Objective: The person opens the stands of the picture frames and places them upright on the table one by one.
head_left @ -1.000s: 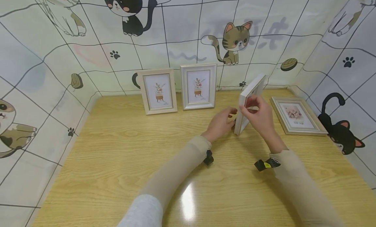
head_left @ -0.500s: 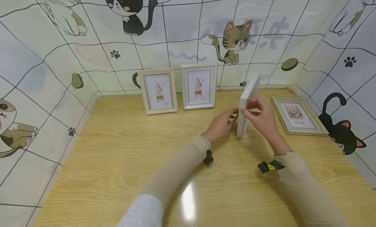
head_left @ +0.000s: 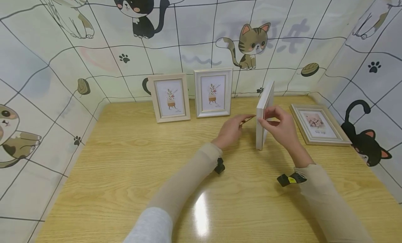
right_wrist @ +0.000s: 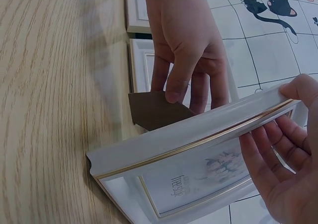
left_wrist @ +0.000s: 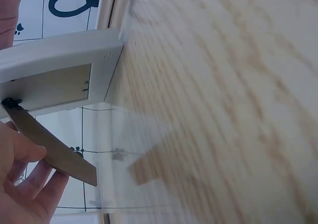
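A white picture frame (head_left: 261, 126) stands upright on the table, turned nearly edge-on to the head view. My right hand (head_left: 281, 127) grips it by the near side edge, thumb on the edge and fingers on the front. In the right wrist view, gold trim and a pink flower print (right_wrist: 223, 167) show on its front. Behind it, my left hand (head_left: 230, 131) pinches the brown stand leg (left_wrist: 59, 149) between thumb and fingers. This leg slants out from the back panel (left_wrist: 54, 87), joined at a dark hinge (left_wrist: 11, 104).
Two frames with plant prints, one beige (head_left: 155, 100) and one white (head_left: 197, 96), stand at the back by the cat-patterned wall covering (head_left: 201, 33). At the right, another beige frame (head_left: 328, 141) lies face up on the wooden table (head_left: 125, 159).
The white frame has turned more edge-on, its far end swinging left. My left hand has drawn slightly left, and the stand leg now shows between it and the frame.
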A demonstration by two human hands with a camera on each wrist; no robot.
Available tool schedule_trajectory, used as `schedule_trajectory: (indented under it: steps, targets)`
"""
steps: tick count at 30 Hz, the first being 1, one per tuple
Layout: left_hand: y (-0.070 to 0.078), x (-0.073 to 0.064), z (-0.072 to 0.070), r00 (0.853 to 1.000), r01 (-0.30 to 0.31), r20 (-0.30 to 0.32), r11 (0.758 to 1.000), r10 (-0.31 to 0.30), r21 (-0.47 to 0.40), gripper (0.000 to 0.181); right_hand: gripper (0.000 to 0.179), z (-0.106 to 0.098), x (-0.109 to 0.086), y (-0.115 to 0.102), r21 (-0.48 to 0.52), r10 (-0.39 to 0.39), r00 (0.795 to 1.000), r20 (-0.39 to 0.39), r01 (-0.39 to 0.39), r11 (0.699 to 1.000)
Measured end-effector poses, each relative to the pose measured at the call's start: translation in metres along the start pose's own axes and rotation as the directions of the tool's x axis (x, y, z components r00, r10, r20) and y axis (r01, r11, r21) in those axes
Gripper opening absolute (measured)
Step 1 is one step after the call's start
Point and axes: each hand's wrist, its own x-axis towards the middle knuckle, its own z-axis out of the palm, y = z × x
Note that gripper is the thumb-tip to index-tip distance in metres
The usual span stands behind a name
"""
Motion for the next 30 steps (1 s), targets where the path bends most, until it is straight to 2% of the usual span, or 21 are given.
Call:
schedule_trajectory:
  steps: [10, 18, 24, 30]
  targets:
    - [0.002, -0.001, -0.001, 1.0, 0.014, -0.001, 0.998, -0.014, 0.056, 0.054, 0.02, 0.0, 0.0, 0.001, 0.013, -0.011, 1.0, 0.005, 0.011, 1.0]
    - [0.005, -0.008, -0.007, 0.998, 0.033, -0.045, 0.999, -0.033, 0.007, 0.041, 0.023, 0.002, 0.002, -0.008, 0.004, 0.049, 0.999, -0.022, -0.049, 0.999]
    - [0.009, -0.012, -0.012, 0.993, -0.03, -0.111, 0.999, 0.028, -0.012, 0.036, 0.028, 0.005, 0.006, -0.006, -0.038, 0.085, 0.995, -0.051, -0.087, 0.996]
    - [0.01, -0.017, -0.013, 0.989, -0.099, -0.115, 0.993, 0.091, -0.063, 0.037, 0.027, 0.009, 0.009, -0.016, -0.023, 0.08, 0.992, -0.093, -0.083, 0.996]
